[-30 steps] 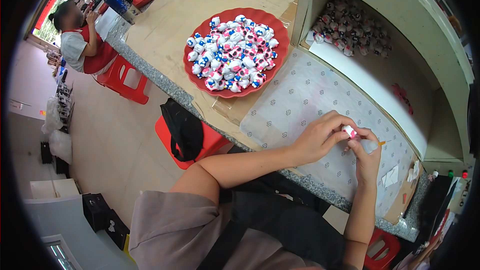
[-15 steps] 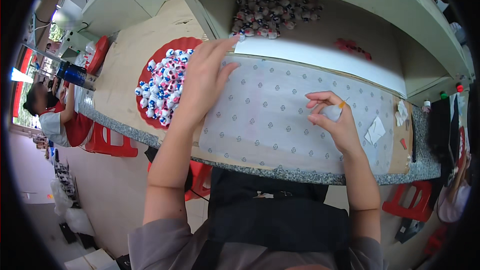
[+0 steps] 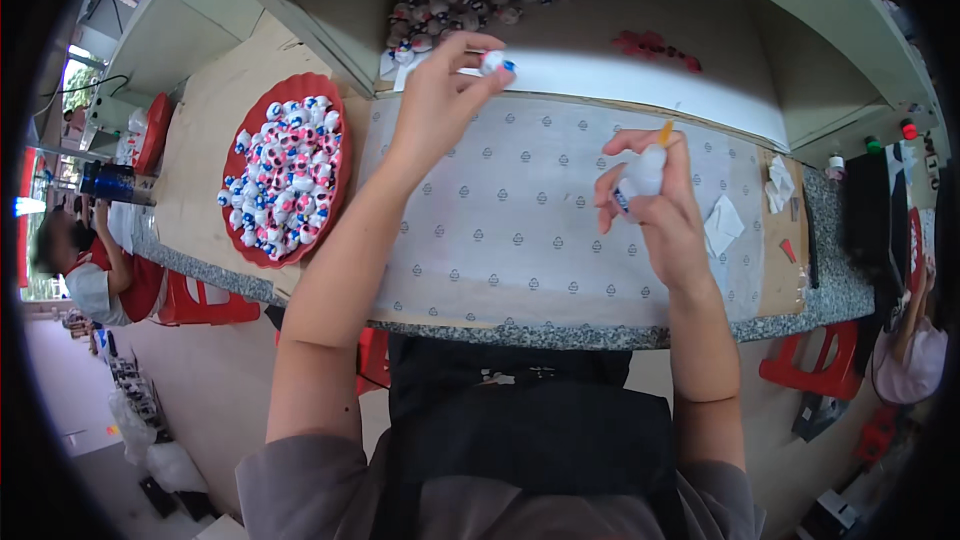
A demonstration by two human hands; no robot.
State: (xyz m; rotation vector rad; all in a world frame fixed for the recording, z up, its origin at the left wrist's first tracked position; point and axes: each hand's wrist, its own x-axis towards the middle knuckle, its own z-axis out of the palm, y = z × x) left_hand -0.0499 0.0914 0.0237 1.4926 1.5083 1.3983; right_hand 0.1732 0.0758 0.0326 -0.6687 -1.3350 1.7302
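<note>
Tray (image 3: 318,90) left of mat (image 3: 520,220)

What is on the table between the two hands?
In the head view, only the pale patterned sheet shows between the left hand, pinching a small white toy, and the right hand, holding a small bottle.

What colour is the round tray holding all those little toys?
Red: the tray, left of the left hand, shows plainly in the head view.
</note>
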